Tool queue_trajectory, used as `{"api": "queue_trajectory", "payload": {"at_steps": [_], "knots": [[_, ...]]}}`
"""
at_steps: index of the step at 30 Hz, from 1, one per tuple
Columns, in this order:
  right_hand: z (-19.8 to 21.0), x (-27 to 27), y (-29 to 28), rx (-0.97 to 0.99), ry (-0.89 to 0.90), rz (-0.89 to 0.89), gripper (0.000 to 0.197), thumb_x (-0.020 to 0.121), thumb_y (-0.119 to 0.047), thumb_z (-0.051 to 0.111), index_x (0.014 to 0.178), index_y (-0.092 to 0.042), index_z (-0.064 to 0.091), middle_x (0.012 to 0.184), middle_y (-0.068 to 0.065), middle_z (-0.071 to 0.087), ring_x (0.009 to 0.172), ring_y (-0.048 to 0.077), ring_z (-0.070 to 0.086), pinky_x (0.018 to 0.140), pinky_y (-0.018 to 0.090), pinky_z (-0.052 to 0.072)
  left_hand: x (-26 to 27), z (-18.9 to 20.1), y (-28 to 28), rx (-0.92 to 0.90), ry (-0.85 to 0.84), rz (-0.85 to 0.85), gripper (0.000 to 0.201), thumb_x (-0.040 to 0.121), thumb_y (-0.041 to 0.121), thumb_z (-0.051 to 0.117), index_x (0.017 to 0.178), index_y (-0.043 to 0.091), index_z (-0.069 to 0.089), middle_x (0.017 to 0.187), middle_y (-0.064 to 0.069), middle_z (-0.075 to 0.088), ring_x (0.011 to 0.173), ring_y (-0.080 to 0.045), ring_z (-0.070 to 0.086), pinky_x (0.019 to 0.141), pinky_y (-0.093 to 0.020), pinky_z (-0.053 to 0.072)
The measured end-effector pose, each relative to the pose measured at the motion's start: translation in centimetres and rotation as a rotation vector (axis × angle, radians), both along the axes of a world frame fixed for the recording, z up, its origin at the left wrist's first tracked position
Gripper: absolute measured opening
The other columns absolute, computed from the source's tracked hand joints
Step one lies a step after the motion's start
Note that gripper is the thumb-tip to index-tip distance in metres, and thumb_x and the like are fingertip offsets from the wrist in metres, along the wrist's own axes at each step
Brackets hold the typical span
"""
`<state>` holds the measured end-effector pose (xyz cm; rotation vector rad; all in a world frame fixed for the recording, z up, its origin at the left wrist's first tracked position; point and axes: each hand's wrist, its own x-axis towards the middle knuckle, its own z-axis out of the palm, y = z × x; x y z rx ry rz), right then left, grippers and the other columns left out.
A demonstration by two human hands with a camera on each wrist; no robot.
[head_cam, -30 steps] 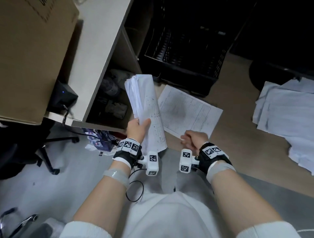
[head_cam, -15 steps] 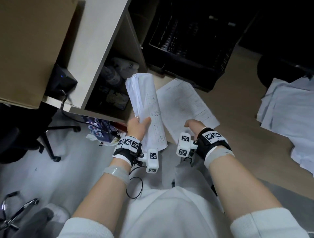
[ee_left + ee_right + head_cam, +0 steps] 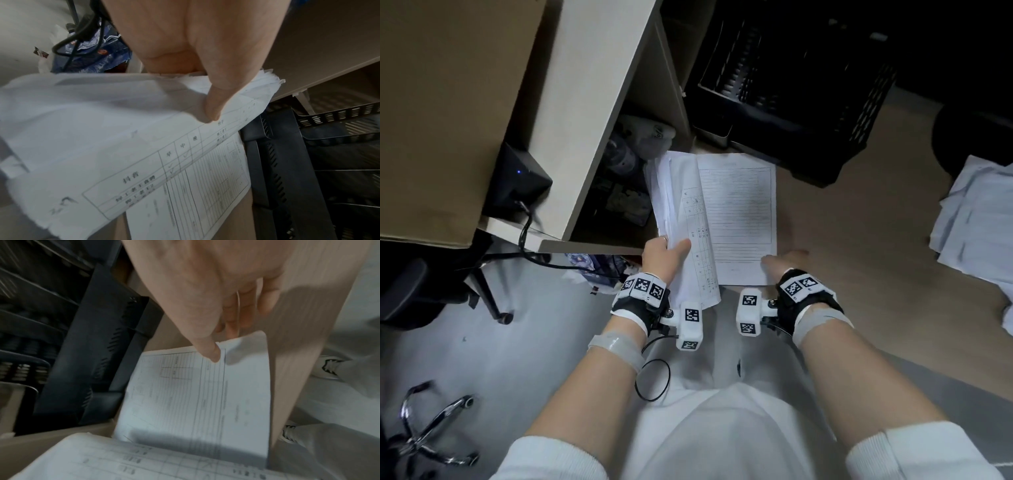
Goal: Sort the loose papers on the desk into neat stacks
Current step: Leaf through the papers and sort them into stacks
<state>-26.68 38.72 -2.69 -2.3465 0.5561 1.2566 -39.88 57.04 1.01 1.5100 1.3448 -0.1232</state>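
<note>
My left hand grips a thick bundle of printed papers by its near end, thumb on top, and holds it tilted above the desk's left edge. A single lined form sheet lies on the wooden desk just right of the bundle, its left side tucked under it. My right hand holds the sheet's near right corner. In the right wrist view the thumb sits on the sheet and the fingers reach under the lifted corner.
A loose pile of white papers spreads at the desk's right edge. A black slotted tray stack stands behind the sheet. At left are a pale shelf unit, a cardboard box and a small black device.
My right hand has turned the single sheet from slanted to straight and drawn it left against the bundle. The left hand keeps its grip on the bundle.
</note>
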Motion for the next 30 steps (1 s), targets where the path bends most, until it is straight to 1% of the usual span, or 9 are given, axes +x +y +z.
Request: {"api": "queue_trajectory", "payload": {"at_steps": [3, 6, 10, 14, 17, 20, 24, 27, 30], "knots": [[-1.3, -1.1, 0.0, 0.06, 0.063, 0.024, 0.045, 0.092, -0.023, 0.062, 0.132, -0.003, 0.057, 0.128, 0.016, 0.061, 0.11, 0.031, 0.062, 0.075, 0.026, 0.043, -0.4, 0.1, 0.9, -0.021, 0.005, -0.019, 0.031, 0.081, 0.025, 0.07, 0.061, 0.009, 0.054, 0.061, 0.001, 0.062, 0.058, -0.018, 0.058, 0.06, -0.028, 0.051], [-0.8, -1.8, 0.4, 0.069, 0.067, -0.026, 0.035, 0.087, -0.021, 0.068, 0.112, 0.003, 0.068, 0.105, 0.016, 0.071, 0.078, 0.024, 0.059, 0.066, 0.031, 0.045, -0.7, 0.0, 1.8, -0.053, 0.006, -0.03, 0.031, 0.076, 0.033, 0.07, 0.086, 0.003, 0.072, 0.085, -0.006, 0.076, 0.083, -0.025, 0.073, 0.08, -0.046, 0.061], [-0.4, -1.3, 1.8, 0.068, -0.005, -0.071, 0.025, 0.082, -0.027, 0.069, 0.074, -0.003, 0.064, 0.067, 0.012, 0.066, 0.053, 0.021, 0.055, 0.053, 0.025, 0.044, -0.8, 0.2, 2.2, -0.055, -0.011, -0.039, 0.023, 0.083, 0.026, 0.07, 0.092, 0.006, 0.074, 0.09, -0.004, 0.076, 0.087, -0.022, 0.073, 0.085, -0.045, 0.06], [-1.0, -0.7, 3.1, 0.126, -0.085, -0.012, 0.044, 0.08, -0.043, 0.07, 0.085, 0.001, 0.071, 0.076, 0.013, 0.07, 0.057, 0.024, 0.059, 0.056, 0.029, 0.048, -1.1, 0.2, 2.6, -0.054, -0.013, -0.034, 0.02, 0.087, 0.021, 0.069, 0.095, 0.003, 0.073, 0.092, -0.006, 0.076, 0.089, -0.023, 0.073, 0.085, -0.042, 0.06], [-2.7, -1.1, 3.3, 0.163, 0.047, -0.08, 0.043, 0.072, -0.049, 0.071, 0.077, -0.006, 0.07, 0.073, 0.007, 0.073, 0.054, 0.024, 0.062, 0.061, 0.039, 0.056, -1.2, 0.3, 2.8, -0.048, -0.023, -0.045, 0.023, 0.088, 0.021, 0.069, 0.094, -0.001, 0.072, 0.094, -0.013, 0.076, 0.087, -0.023, 0.073, 0.085, -0.045, 0.06], [-4.4, -1.8, 3.6, 0.197, 0.24, -0.174, 0.04, 0.077, -0.052, 0.068, 0.072, -0.012, 0.065, 0.076, -0.001, 0.074, 0.05, 0.02, 0.055, 0.062, 0.031, 0.05, -1.4, 0.5, 2.9, -0.027, -0.036, -0.055, 0.026, 0.089, 0.019, 0.068, 0.096, -0.006, 0.07, 0.098, -0.018, 0.074, 0.09, -0.029, 0.072, 0.084, -0.043, 0.058], [-2.9, -2.4, 3.6, 0.23, 0.328, -0.228, 0.04, 0.092, -0.047, 0.062, 0.076, -0.01, 0.063, 0.069, -0.005, 0.071, 0.047, 0.016, 0.05, 0.052, 0.025, 0.045, -1.2, 0.4, 3.0, -0.07, -0.048, -0.072, 0.019, 0.09, 0.018, 0.067, 0.099, 0.002, 0.072, 0.095, -0.007, 0.076, 0.09, -0.022, 0.072, 0.084, -0.036, 0.059], [-1.2, -2.2, 3.4, 0.267, 0.269, -0.238, 0.036, 0.089, -0.04, 0.068, 0.071, -0.009, 0.064, 0.078, -0.001, 0.072, 0.043, 0.018, 0.05, 0.049, 0.025, 0.044, -0.7, 0.7, 3.0, -0.073, -0.079, -0.112, 0.021, 0.091, 0.019, 0.066, 0.087, -0.002, 0.069, 0.082, -0.003, 0.071, 0.074, -0.013, 0.067, 0.073, -0.027, 0.054], [0.8, -1.4, 3.7, 0.384, 0.066, -0.151, 0.029, 0.083, -0.039, 0.073, 0.073, -0.012, 0.07, 0.075, 0.002, 0.074, 0.055, 0.017, 0.065, 0.062, 0.035, 0.056, 0.0, 1.2, 2.6, -0.016, -0.096, -0.169, 0.045, 0.096, 0.023, 0.063, 0.058, 0.016, 0.039, 0.055, 0.006, 0.038, 0.043, 0.0, 0.035, 0.047, -0.018, 0.031]]}}
